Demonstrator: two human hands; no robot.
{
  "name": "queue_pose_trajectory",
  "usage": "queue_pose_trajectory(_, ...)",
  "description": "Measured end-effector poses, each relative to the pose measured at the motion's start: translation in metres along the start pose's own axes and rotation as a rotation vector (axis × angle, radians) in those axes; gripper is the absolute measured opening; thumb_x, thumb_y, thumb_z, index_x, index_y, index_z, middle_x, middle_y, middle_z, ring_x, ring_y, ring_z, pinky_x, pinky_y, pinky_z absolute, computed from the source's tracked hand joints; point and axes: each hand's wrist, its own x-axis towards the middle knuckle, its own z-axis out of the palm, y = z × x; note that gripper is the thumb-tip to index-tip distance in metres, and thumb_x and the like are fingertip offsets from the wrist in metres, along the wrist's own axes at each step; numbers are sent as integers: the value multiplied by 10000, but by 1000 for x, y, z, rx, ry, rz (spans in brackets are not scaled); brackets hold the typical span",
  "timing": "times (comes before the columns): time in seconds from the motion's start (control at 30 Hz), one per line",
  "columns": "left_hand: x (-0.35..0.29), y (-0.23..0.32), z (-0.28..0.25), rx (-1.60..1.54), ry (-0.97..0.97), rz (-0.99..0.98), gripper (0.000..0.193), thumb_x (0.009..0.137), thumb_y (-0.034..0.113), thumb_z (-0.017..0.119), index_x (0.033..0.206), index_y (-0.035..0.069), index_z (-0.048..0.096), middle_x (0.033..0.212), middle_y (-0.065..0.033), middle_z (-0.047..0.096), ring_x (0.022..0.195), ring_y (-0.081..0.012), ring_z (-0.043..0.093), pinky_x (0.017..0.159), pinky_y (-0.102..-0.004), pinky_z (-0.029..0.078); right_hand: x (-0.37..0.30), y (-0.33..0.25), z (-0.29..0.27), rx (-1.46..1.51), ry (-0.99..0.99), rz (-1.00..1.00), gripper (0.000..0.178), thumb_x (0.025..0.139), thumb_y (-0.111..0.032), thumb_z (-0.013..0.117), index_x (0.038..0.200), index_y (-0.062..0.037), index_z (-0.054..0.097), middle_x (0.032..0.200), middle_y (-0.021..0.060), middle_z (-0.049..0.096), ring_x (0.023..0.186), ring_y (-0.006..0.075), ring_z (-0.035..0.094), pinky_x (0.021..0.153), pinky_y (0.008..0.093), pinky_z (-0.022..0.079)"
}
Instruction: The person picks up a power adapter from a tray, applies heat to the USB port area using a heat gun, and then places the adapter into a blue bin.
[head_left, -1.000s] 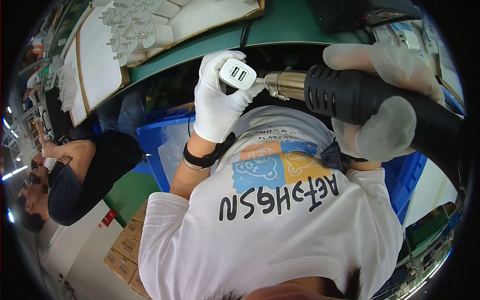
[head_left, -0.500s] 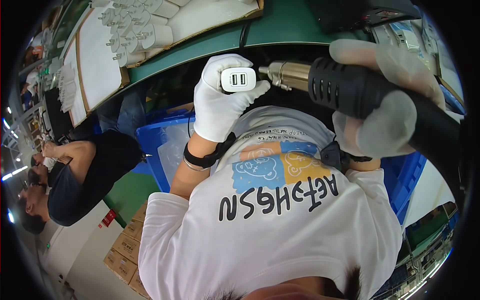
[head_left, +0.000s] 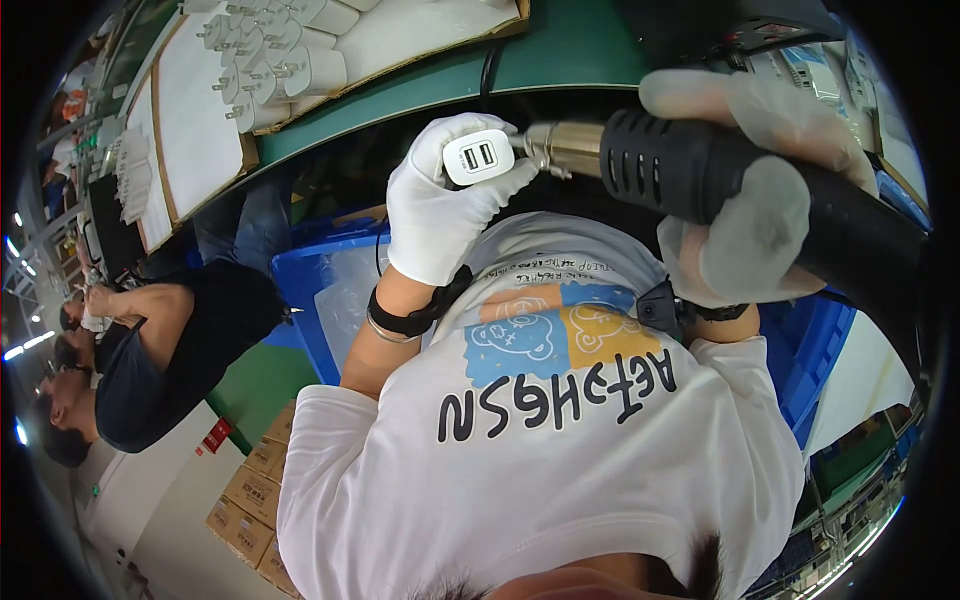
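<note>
In a white fabric glove, my left hand point(head_left: 435, 205) is closed round a white USB charger point(head_left: 478, 157) whose face with two ports is turned up and slightly tilted. My right hand point(head_left: 752, 235), in a pale translucent glove, grips a black hot air gun point(head_left: 655, 165) by its thick body. The gun's metal nozzle point(head_left: 560, 148) points left, its tip right beside the charger's right edge. I cannot tell whether the tip touches the charger or my left fingertips.
Several white plug adapters point(head_left: 300, 75) stand in a shallow cardboard tray on the green bench point(head_left: 570, 55). A black device point(head_left: 735, 30) sits at the far right. Blue bins point(head_left: 310, 310) flank me. A person point(head_left: 190, 340) works at the left; cardboard boxes point(head_left: 250, 495) are stacked behind.
The hot air gun has shifted left, bringing its nozzle up to the charger. My left hand has tilted the charger slightly and lowered it a little in view.
</note>
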Motion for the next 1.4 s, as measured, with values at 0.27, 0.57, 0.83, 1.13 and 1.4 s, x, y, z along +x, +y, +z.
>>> queue_pose_trajectory(0.27,0,-1,-1,110,2,38,373,655,-46,777,972,40,599,971,-49,620,860,-113,602,749,-230,508,3,-3,4,-32,113,-52,645,632,-61,681,1216,24,421,970,218,646,736,226,656,656,259,519)
queue_pose_trajectory(0.57,2,-4,-5,210,16,109,344,660,-37,770,957,44,617,986,-54,612,851,-122,599,740,-233,499,9,-19,-7,-310,-111,14,628,618,-38,681,1199,-14,444,949,197,647,706,218,652,631,266,519)
queue_pose_trajectory(0.83,6,-8,-5,348,58,247,305,677,-47,739,933,54,606,973,-53,601,809,-115,586,699,-227,488,2,-17,9,-283,-81,19,602,634,-42,701,1183,-20,455,952,197,643,697,222,655,629,282,529)
queue_pose_trajectory(1.13,5,-18,-1,138,125,130,365,683,-36,738,973,61,540,918,-37,581,759,-113,571,680,-222,483,3,-2,1,-8,-2,-17,539,739,-159,729,1164,15,446,942,199,650,759,255,669,686,287,547)
queue_pose_trajectory(1.4,7,-18,-3,332,129,312,383,677,-20,754,974,67,528,894,-35,585,739,-123,568,673,-231,488,2,-9,8,77,96,69,489,793,-223,704,1150,6,459,937,205,655,769,241,670,687,282,550)
